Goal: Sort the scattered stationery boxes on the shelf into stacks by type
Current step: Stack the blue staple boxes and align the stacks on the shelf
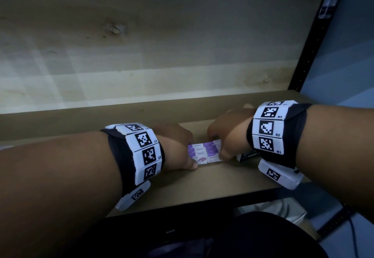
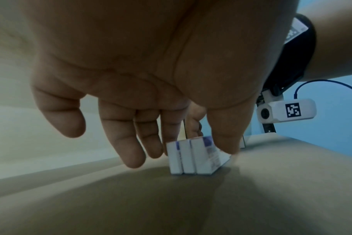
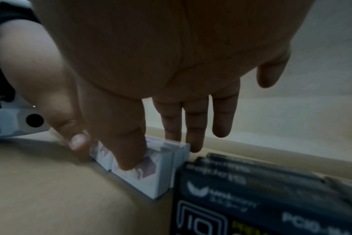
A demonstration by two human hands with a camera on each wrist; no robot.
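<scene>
Several white-and-purple staples boxes (image 1: pixel 204 152) stand side by side in a tight block on the brown shelf board (image 1: pixel 202 185). My left hand (image 1: pixel 190 154) pinches the block's left end, thumb on the front face and fingers behind. My right hand (image 1: pixel 220 148) pinches the right end the same way. In the left wrist view the left hand (image 2: pixel 197 147) has its thumb on the staples boxes (image 2: pixel 191 157). The right wrist view shows the right hand (image 3: pixel 157 152) over the staples boxes (image 3: pixel 151 171), which touch black boxes (image 3: pixel 251 198) on their right.
The black boxes (image 1: pixel 248 155) lie mostly hidden under my right wrist. A black perforated shelf upright (image 1: pixel 309 45) rises at the right. A pale panel (image 1: pixel 162 45) closes the back. The board's front edge (image 1: pixel 202 203) runs just below my wrists.
</scene>
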